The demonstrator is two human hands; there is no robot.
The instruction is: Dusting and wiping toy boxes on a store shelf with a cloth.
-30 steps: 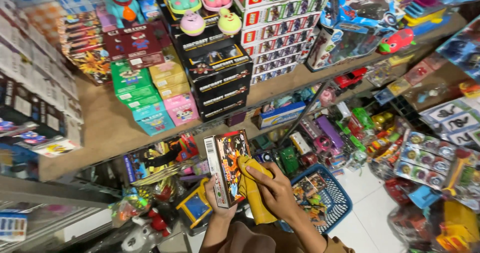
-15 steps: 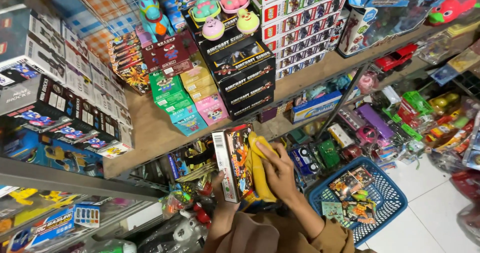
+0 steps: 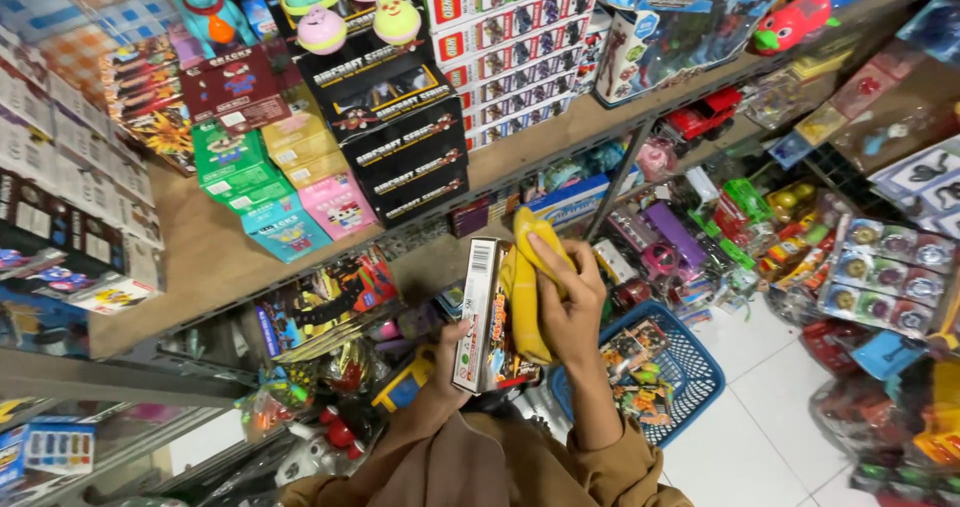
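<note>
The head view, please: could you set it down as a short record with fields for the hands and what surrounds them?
Setting: toy shop aisle with a wooden shelf
Left hand: holds a boxed toy upright from below
Right hand: presses a yellow cloth against the box front
Below the hands: blue basket of packaged toys on the white tiled floor
Shelf above: stacked black boxes

The cloth (image 3: 528,287) is plain yellow. The box (image 3: 487,317) it lies against has a white side and a busy orange-and-red picture front. At four o'clock from it, the basket (image 3: 690,372) is blue mesh. At eleven o'clock, stacked cartons (image 3: 395,127) are black with white lettering; the small boxes (image 3: 270,182) beside them are green, yellow, pink and turquoise.
</note>
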